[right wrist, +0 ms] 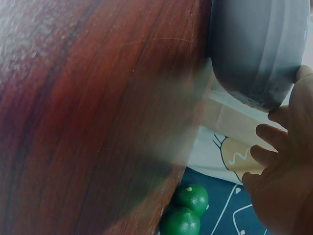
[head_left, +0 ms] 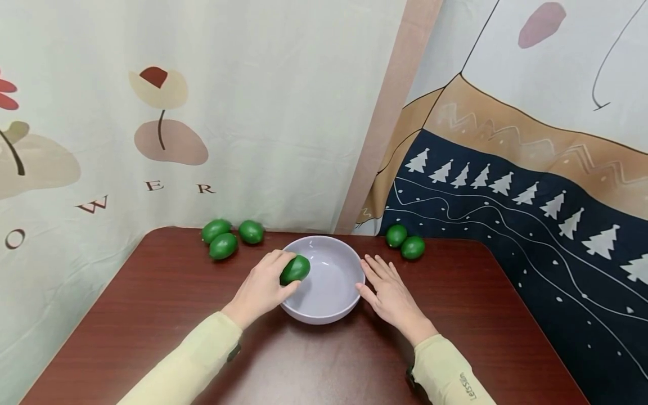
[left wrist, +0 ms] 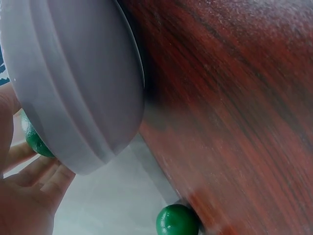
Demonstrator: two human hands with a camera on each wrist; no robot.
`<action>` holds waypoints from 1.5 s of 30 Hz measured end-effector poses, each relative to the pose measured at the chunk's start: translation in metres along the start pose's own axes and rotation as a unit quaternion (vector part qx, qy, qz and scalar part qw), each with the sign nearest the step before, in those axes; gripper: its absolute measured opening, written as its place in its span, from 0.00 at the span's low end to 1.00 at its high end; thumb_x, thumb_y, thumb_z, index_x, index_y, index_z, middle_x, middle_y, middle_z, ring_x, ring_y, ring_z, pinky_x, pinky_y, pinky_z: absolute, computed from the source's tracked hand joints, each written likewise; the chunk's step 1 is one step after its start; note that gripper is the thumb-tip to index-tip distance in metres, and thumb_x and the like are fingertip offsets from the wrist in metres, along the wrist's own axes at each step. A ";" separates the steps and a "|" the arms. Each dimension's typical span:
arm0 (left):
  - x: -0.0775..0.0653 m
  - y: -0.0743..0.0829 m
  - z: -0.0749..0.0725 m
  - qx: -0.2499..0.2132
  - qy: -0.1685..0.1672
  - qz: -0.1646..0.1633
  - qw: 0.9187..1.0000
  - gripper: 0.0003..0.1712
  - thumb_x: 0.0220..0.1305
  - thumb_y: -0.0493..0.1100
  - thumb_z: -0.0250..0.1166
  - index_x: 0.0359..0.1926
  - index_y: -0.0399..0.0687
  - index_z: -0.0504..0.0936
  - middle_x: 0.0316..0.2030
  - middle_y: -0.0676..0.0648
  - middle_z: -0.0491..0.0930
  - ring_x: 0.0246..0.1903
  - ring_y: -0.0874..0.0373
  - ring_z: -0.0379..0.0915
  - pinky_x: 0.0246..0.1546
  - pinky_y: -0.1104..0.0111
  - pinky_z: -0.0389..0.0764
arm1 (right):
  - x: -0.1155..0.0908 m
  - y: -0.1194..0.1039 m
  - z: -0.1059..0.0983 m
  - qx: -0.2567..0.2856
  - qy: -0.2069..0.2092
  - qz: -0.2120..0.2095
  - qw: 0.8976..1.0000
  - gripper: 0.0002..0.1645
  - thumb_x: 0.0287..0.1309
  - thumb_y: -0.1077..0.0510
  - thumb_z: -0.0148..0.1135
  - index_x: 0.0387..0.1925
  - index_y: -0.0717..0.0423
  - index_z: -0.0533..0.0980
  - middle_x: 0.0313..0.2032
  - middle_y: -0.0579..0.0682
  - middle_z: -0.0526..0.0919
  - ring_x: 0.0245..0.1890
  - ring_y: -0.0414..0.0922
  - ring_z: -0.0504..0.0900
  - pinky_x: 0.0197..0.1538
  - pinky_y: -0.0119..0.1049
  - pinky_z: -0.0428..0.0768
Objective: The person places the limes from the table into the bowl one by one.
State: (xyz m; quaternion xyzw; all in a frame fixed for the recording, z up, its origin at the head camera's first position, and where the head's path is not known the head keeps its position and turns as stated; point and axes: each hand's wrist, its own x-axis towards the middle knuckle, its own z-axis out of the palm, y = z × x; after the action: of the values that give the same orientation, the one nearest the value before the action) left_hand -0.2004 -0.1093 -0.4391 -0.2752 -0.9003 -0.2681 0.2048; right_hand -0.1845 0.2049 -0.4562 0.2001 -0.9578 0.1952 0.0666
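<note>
A pale lavender bowl (head_left: 331, 281) stands on the brown table, its inside bare apart from the fruit at its left rim. There my left hand (head_left: 263, 286) grips a smooth green lime (head_left: 295, 270) between thumb and fingers, over the bowl's edge. In the left wrist view the lime (left wrist: 34, 137) shows partly behind the bowl's wall (left wrist: 78, 88). My right hand (head_left: 390, 289) has its fingers extended, thumb and fingertips right at the bowl's right rim. From the right wrist, those fingers (right wrist: 271, 137) appear against the bowl's outer side (right wrist: 259, 49).
Three green limes (head_left: 223, 246) sit at the table's back left. Two more limes (head_left: 412, 247) lie side by side at the back right. Behind the table (head_left: 152, 315) hang a pale printed curtain (head_left: 278, 112) and a dark tree-patterned cloth (head_left: 481, 208).
</note>
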 end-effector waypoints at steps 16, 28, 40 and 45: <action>0.006 0.000 0.005 0.010 -0.032 0.007 0.999 0.27 0.52 0.42 0.80 0.53 0.42 0.83 0.46 0.46 0.82 0.45 0.50 0.76 0.47 0.58 0.82 | -0.001 -0.001 -0.001 -0.002 0.002 0.004 1.000 0.40 0.73 0.42 0.58 0.76 0.57 0.65 0.77 0.57 0.63 0.80 0.58 0.54 0.79 0.61 0.50; 0.010 0.000 0.005 0.009 -0.061 0.018 0.998 0.26 0.52 0.42 0.80 0.52 0.40 0.83 0.46 0.45 0.82 0.44 0.50 0.78 0.47 0.58 0.83 | 0.000 -0.002 -0.002 -0.008 -0.007 0.010 1.000 0.40 0.73 0.41 0.58 0.77 0.57 0.64 0.77 0.57 0.62 0.79 0.59 0.55 0.79 0.60 0.50; 0.015 0.002 0.005 0.005 -0.119 -0.001 0.993 0.24 0.54 0.42 0.79 0.51 0.42 0.83 0.44 0.47 0.80 0.39 0.55 0.77 0.44 0.60 0.82 | 0.000 -0.002 -0.001 -0.008 -0.006 0.008 1.000 0.39 0.73 0.42 0.58 0.76 0.58 0.65 0.77 0.58 0.63 0.80 0.58 0.55 0.79 0.60 0.51; 0.017 0.003 0.006 0.000 -0.143 -0.010 0.990 0.23 0.53 0.42 0.79 0.50 0.43 0.83 0.42 0.48 0.80 0.36 0.57 0.75 0.41 0.62 0.81 | 0.000 -0.003 -0.001 -0.006 -0.009 0.009 1.000 0.40 0.73 0.42 0.57 0.77 0.57 0.64 0.77 0.57 0.62 0.80 0.59 0.55 0.79 0.60 0.50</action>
State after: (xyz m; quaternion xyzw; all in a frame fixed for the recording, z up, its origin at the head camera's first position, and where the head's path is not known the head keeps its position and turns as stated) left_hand -0.2127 -0.0974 -0.4334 -0.3022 -0.9228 -0.2282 0.0709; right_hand -0.1834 0.2034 -0.4540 0.1924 -0.9613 0.1885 0.0572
